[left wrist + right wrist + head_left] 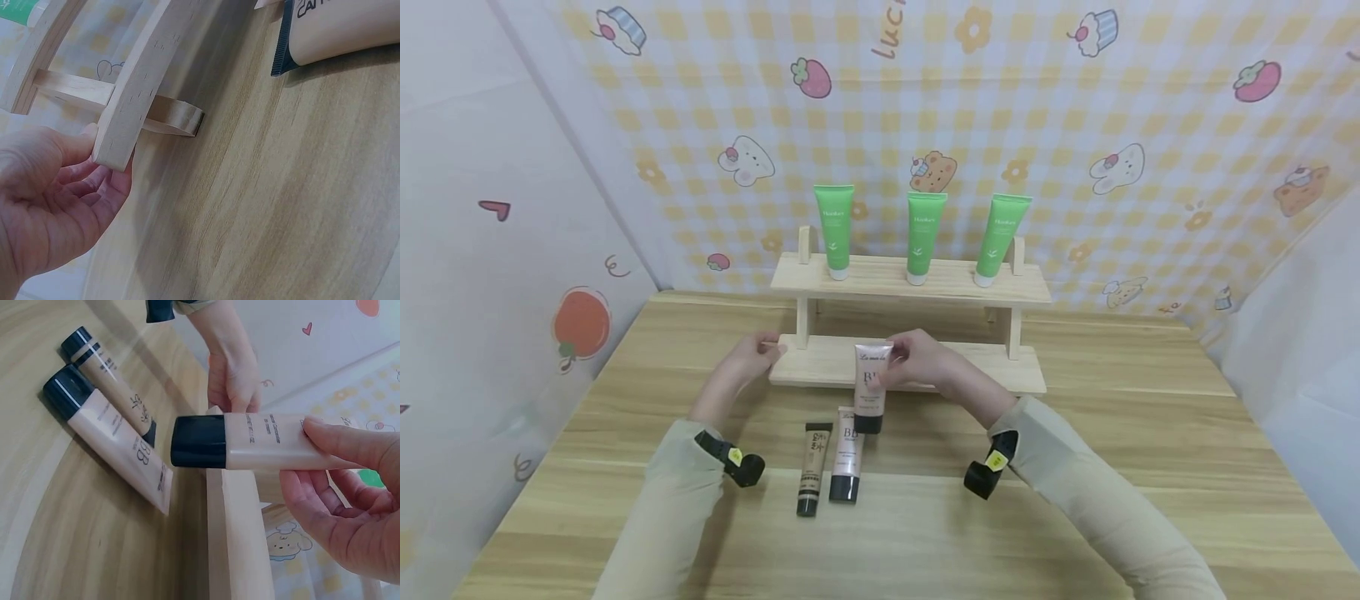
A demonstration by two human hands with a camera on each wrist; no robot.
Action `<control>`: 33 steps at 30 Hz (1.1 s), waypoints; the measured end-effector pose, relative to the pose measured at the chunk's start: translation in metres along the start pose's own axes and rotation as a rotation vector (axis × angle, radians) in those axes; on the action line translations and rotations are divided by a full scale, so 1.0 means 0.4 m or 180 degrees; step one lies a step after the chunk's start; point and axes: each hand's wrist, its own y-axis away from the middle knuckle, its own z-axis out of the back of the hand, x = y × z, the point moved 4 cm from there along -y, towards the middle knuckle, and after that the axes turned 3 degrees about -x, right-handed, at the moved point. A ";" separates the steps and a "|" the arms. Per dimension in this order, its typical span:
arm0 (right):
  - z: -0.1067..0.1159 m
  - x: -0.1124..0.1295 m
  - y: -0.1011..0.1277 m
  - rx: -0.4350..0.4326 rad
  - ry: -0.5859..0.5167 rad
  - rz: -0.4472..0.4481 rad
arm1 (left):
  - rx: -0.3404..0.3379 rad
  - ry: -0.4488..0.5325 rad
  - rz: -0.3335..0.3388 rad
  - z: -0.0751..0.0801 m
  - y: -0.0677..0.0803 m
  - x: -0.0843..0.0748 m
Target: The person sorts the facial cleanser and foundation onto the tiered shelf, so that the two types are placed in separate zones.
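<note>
Nearest you on the wooden tabletop [1075, 500], below your right hand [925, 360], lie a slim beige tube [813, 467] and a pink "BB" tube [847, 454]. That hand pinches another black-capped pink "BB" tube [872, 387], cap down. Your left hand [747, 360] grips the pale wooden two-tier rack [917, 367]; beyond stand three green "Hanbes" tubes [917, 237].

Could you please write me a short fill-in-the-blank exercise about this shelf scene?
1. The right hand holds a pink BB cream tube with its ____ cap pointing down.
2. ____ green tubes stand on the top tier.
3. The left hand grips the wooden shelf's ____ tier.
4. Two tubes lie on the ____.

Missing words: black; three; lower; table
</note>
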 end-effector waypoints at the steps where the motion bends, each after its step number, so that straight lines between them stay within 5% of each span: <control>1: 0.000 0.003 -0.002 -0.0013 -0.0041 0.0000 | -0.0002 0.0003 0.0005 0.000 0.000 0.000; 33: -0.009 0.099 -0.084 -0.0419 -0.0165 0.0118 | -0.0041 0.0033 -0.0060 0.001 0.001 -0.001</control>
